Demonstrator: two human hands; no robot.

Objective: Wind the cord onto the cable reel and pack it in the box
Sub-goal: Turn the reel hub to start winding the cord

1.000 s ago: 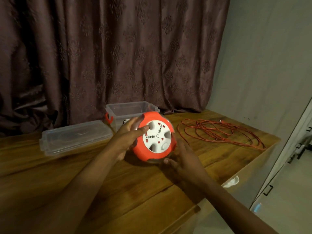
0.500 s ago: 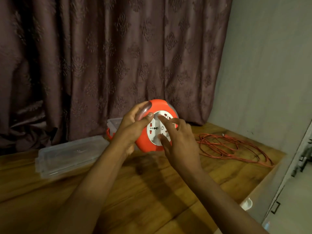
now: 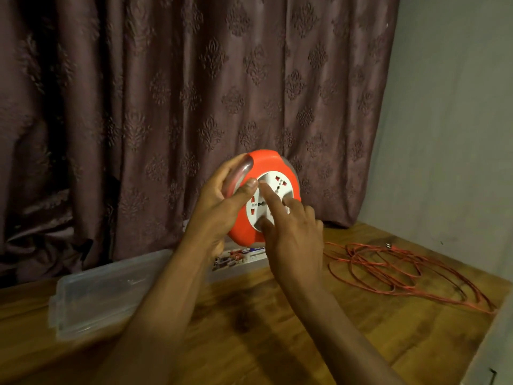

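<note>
Cable reel [image 3: 265,195]: orange, white socket face, held upright above the wooden table [image 3: 277,329]. Left hand [image 3: 222,209] grips its rim; right hand [image 3: 291,234] fingers rest on the face. Cord [image 3: 402,270]: loose, right. Box [image 3: 238,257]: mostly hidden, probably clear plastic. 1 lid [image 3: 111,290], left. Curtain [image 3: 194,93] behind. Reel higher than 1 second ago.

Label on box [image 3: 238,255]: print too blurred to read.

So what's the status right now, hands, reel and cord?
Left hand grips cable reel, held above table. Right hand fingers on its white socket face. Cord loose on table, unwound. Nothing blocking.
</note>
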